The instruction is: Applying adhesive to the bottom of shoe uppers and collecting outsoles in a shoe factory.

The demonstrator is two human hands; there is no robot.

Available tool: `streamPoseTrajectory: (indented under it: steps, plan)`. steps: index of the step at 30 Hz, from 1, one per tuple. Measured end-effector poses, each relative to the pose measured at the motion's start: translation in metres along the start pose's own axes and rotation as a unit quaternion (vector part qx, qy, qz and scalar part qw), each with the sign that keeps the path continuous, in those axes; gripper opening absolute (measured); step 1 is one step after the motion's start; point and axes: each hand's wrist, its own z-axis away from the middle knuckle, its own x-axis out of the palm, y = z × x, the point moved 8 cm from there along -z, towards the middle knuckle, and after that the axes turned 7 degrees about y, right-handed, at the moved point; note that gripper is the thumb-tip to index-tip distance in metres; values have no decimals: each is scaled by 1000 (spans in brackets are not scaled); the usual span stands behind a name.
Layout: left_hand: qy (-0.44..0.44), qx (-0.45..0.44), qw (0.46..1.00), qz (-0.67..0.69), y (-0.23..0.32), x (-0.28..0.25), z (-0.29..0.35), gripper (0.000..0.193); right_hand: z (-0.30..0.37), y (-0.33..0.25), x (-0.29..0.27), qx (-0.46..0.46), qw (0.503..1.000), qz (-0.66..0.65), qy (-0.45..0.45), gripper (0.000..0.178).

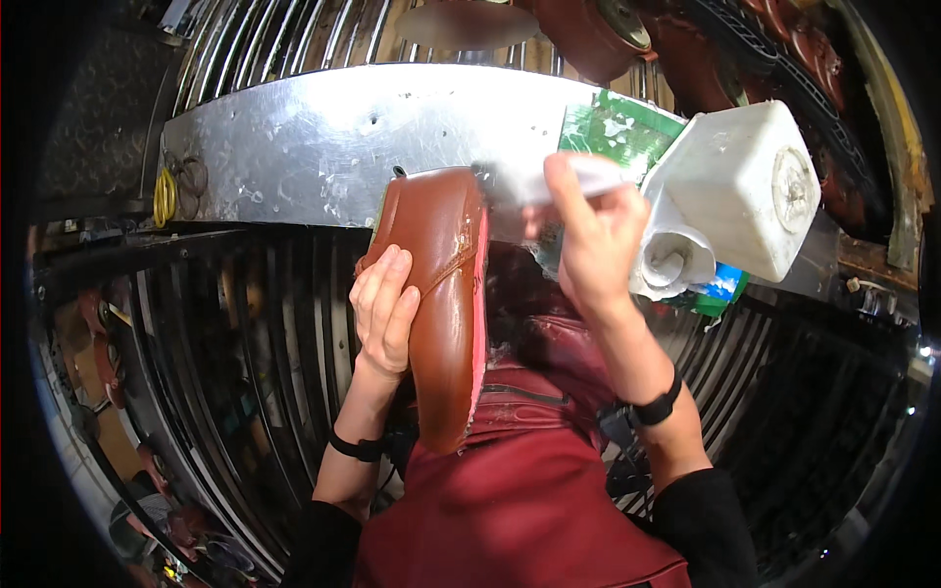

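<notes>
A glossy brown leather shoe stands on its side edge, toe toward me, with its pinkish-red sole side facing right. My left hand is closed round its upper from the left. In my right hand is a pale-handled tool, gripped between thumb and fingers. Motion smears this tool, and its greyish far end points left, close to the heel part of the sole. Whether that end touches the shoe I cannot tell.
The shoe's heel overlaps a metal bench top. At right stand a white plastic container, a cut white cup-like holder and a green sheet. Yellow bands hang at left. More brown shoes sit on the rack behind.
</notes>
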Motion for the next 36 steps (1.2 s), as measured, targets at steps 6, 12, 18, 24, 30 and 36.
streamPoseTrajectory:
  steps: [6,12,18,24,30,36]
  plan:
    - [9,6,1000,-3,0,-1,-1,36,19,-6,-8,79,995,-18,-53,19]
    - [20,15,1000,-9,3,1,-9,40,123,-79,-9,-144,939,119,-289,5]
    - [39,23,999,-9,8,2,-18,54,200,-98,-16,-215,888,100,-394,22]
    - [10,4,1000,-26,20,2,-32,59,126,-80,-35,44,994,-24,-97,21]
    - [-15,-7,999,-36,21,2,-51,64,151,-119,-27,-111,965,118,-203,20]
    - [-28,-36,998,-43,22,2,-72,66,135,-143,-43,-58,988,-28,-139,18]
